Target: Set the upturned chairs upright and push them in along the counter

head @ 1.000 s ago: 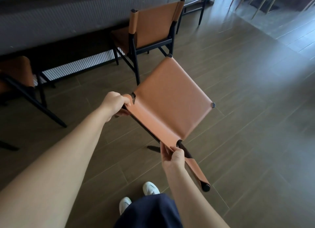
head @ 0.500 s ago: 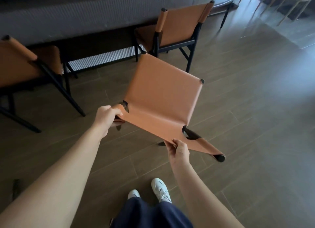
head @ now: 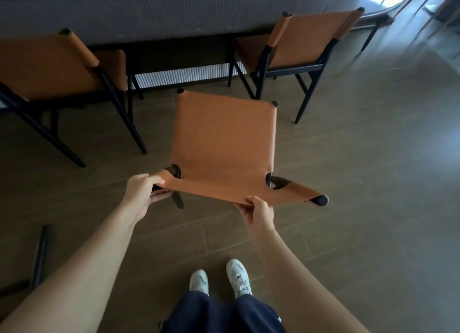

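A tan leather chair (head: 224,146) with a black frame stands upright in front of me, its seat facing the grey counter (head: 161,11). My left hand (head: 143,190) grips the left end of its backrest top. My right hand (head: 258,209) grips the backrest's top edge further right. The chair sits in the gap between two matching chairs, one on the left (head: 49,63) and one on the right (head: 306,41), both upright with their seats under the counter. Its legs are mostly hidden below the seat.
A dark chair leg or frame piece (head: 41,255) lies low at the left edge. My white shoes (head: 219,278) stand just behind the chair. Wooden floor (head: 373,183) spreads to the right; thin pale furniture legs show at the top right.
The chair has swung round from a diagonal to square with the counter and moved left into the gap between the two chairs. Both hands kept their hold on the backrest.
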Motion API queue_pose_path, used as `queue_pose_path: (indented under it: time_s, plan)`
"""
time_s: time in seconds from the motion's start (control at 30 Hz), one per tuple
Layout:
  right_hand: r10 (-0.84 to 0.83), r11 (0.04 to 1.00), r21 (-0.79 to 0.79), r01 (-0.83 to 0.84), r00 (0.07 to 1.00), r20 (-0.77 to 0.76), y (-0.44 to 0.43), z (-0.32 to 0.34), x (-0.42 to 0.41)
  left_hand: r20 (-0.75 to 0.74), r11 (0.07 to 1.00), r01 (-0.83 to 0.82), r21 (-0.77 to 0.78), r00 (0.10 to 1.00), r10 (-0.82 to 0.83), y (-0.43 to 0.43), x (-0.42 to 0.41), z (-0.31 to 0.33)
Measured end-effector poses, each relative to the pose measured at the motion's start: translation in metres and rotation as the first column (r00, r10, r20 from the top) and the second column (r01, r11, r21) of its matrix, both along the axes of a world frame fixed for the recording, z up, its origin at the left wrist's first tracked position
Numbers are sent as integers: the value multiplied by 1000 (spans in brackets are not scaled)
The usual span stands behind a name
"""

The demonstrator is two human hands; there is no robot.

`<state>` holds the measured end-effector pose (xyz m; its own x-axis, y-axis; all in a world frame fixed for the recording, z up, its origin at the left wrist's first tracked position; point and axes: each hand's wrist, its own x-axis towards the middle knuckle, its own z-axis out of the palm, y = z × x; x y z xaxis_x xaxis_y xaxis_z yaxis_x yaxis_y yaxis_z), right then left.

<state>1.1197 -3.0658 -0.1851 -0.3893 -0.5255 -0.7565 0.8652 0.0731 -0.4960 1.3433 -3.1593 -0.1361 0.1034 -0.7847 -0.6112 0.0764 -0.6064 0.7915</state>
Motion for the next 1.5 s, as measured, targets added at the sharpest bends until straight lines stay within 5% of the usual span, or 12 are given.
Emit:
queue_pose_path:
  time_s: [0.83, 1.5]
  plan:
    - [240, 970, -11, -241, 970, -47, -96, 11, 15, -105, 983, -89, 159, 989, 107, -58, 37, -5]
    - [291, 947, 171, -273, 952, -92, -159, 15, 9, -60, 974, -35, 226, 997, 50, -114, 34, -4]
